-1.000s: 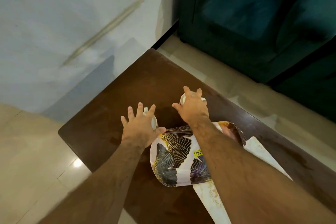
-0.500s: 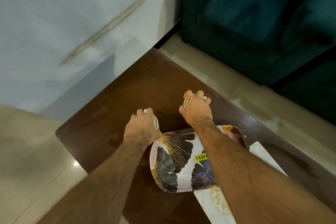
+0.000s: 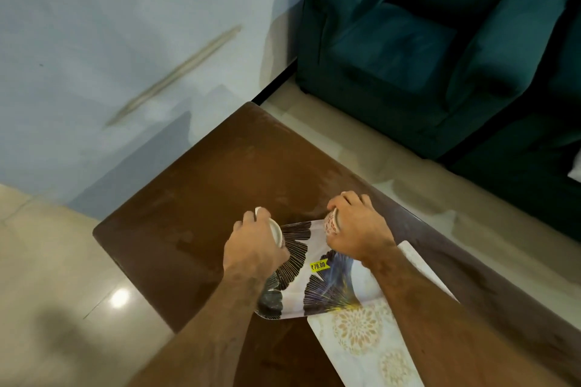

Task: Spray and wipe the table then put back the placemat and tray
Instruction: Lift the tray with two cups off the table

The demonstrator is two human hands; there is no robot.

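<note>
Brown wooden counter (image 3: 220, 185) beside teal sofa (image 3: 424, 41): I am seeing both hands closing since a second ago. Left hand (image 3: 251, 248) fingers gripping white cup (image 3: 275, 229); right hand (image 3: 358, 229) gripping patterned cup (image 3: 330, 225), over leaf-print tray (image 3: 317, 289) lying on floral placemat (image 3: 361, 339). Likely clearing cups before spraying.

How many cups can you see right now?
2. One cup held in the left hand, one cup in the right hand, both over the tray's far end. None other visible.
</note>
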